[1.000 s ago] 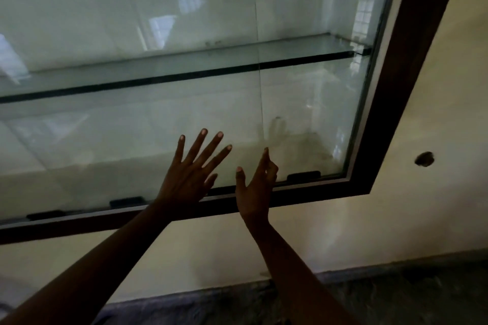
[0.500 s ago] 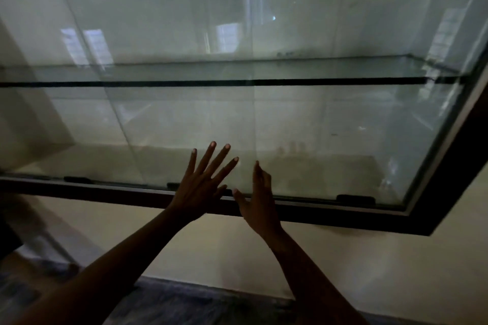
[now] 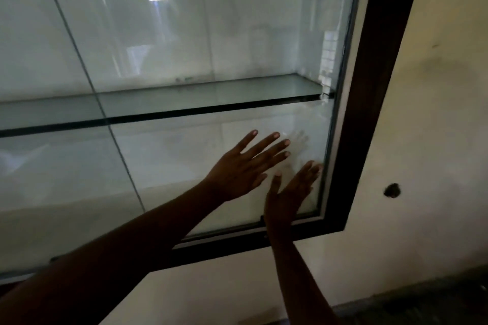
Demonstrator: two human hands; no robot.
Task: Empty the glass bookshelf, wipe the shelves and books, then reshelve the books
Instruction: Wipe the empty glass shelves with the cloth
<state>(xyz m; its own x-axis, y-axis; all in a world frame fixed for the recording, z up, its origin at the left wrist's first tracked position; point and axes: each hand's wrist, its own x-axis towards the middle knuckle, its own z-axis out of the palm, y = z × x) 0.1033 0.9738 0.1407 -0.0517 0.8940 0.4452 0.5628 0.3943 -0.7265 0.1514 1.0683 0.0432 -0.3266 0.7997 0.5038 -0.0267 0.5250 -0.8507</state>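
Both hands have shifted right since a moment ago. They were around the middle of the bottom rail and now they're by the lower right corner of the bookshelf [image 3: 369, 119], so I'm guessing the sliding glass door [image 3: 171, 174] travelled with them.

The left hand [image 3: 243, 169] is flat on the pane with its fingers straight and spread. There's no handle that I can see, so palm friction is probably how you move it. The right hand [image 3: 290, 192] sits just beside it, not touching, also with straight fingers and nothing gripped. Its tips nearly reach the dark frame's right edge, and it's turned more edge-on, so I can't tell how much palm is on the glass.

Behind the pane, the glass shelf [image 3: 211, 97] is bare and there are no books in view, so I'd say emptying is done and reshelving isn't. Past the frame there's plain wall [image 3: 443, 113] with a small hole [image 3: 392, 190].
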